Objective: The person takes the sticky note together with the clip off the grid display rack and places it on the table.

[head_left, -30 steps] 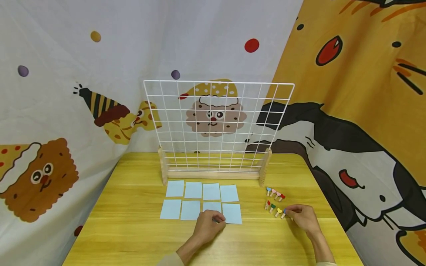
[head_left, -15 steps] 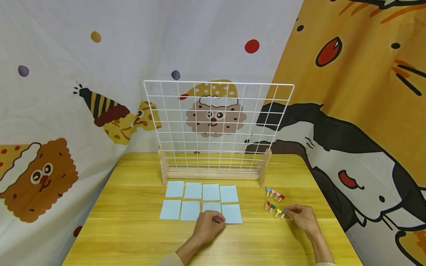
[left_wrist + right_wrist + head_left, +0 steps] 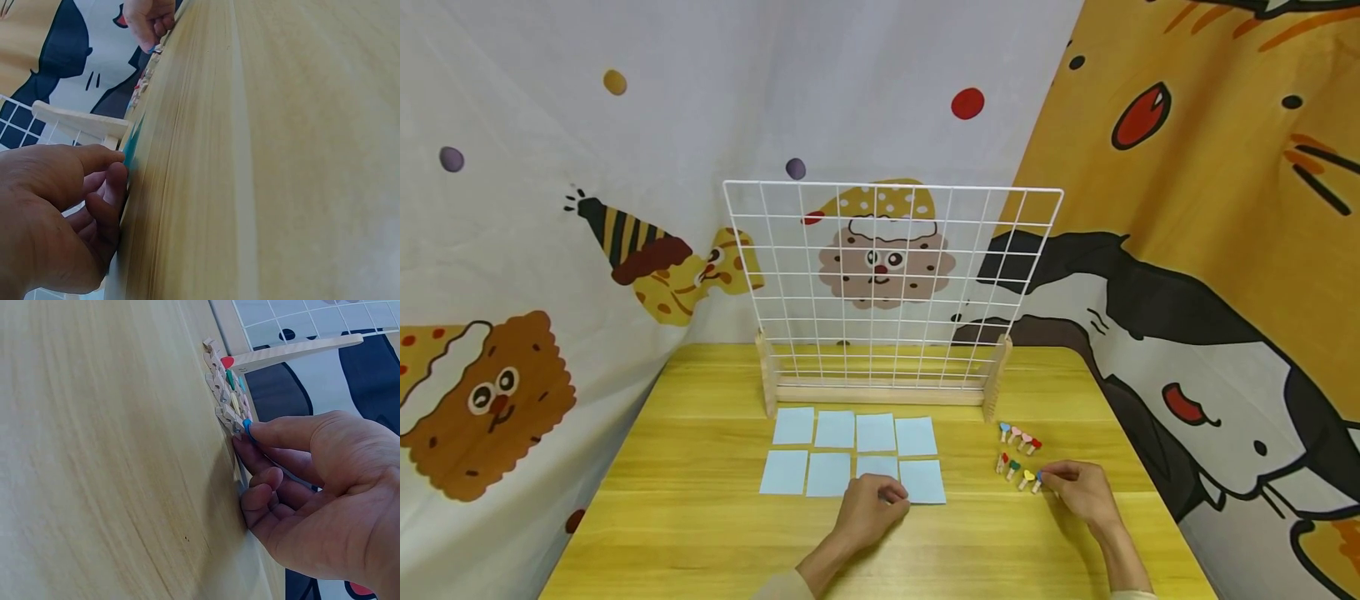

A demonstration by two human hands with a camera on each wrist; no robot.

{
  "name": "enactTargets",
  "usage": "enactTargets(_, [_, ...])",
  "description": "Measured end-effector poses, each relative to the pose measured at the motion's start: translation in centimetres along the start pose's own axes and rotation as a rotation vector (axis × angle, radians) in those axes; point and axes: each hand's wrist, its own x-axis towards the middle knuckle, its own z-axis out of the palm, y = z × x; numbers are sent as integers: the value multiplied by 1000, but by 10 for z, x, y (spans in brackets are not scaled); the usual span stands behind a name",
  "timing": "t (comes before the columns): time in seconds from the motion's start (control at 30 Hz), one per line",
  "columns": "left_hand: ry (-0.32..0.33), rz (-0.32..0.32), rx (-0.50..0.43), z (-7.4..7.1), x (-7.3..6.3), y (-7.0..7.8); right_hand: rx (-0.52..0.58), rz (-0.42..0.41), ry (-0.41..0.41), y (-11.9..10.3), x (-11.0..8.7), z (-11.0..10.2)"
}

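My left hand [image 3: 871,510] is at the near row of light blue square paper notes, its thumb and index finger pinching the near left corner of the rightmost note [image 3: 924,481]. The left wrist view shows that note as a thin teal sliver [image 3: 132,145] at the fingertips. To the right, my right hand [image 3: 1086,493] pinches a small wooden clothespin with a blue heart [image 3: 1039,479], at the end of a row. In the right wrist view, the thumb and index finger are on its blue heart [image 3: 247,427], and the other fingers are curled by the table.
A white wire grid [image 3: 895,283] stands upright in a wooden base [image 3: 880,393] behind the notes. Several other notes [image 3: 797,426] lie in two rows. More heart clothespins [image 3: 1021,437] lie in two short rows on the wooden table [image 3: 700,533]. A printed curtain [image 3: 685,125] hangs behind.
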Motion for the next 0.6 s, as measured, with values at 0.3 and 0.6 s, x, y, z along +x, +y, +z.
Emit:
enactTargets(0.3, [4,1,-6,0,1,0,1,-11,8,-1,-1,0])
enactTargets(0.6, [4,-2,-5,0,-1,0,1,-11,10,-1,-2,0])
